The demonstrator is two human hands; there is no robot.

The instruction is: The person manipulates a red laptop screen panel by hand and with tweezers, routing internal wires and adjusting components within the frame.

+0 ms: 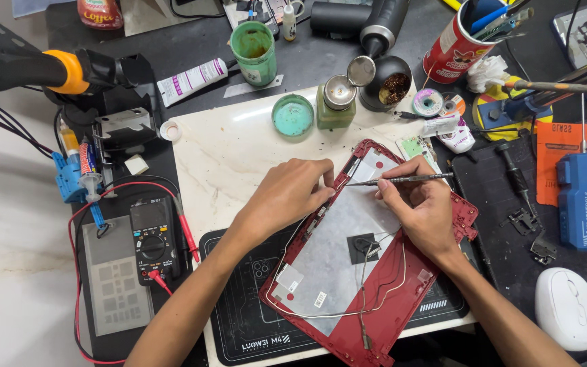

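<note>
left hand (292,194): fingers pressed on red laptop lid (375,272) left edge, gripping nothing | right hand (424,207): holding tweezers (402,180), tips at lid's far end

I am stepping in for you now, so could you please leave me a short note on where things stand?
Left hand: fingers pressed on the left edge of the red laptop lid, steadying it.
Right hand: holds a thin screwdriver, tip at the lid's upper edge.
Lid lies inner side up on the mat, foil sheet and thin cables in place.
Multimeter left, mouse right.
Done and left: cannot tell.
</note>
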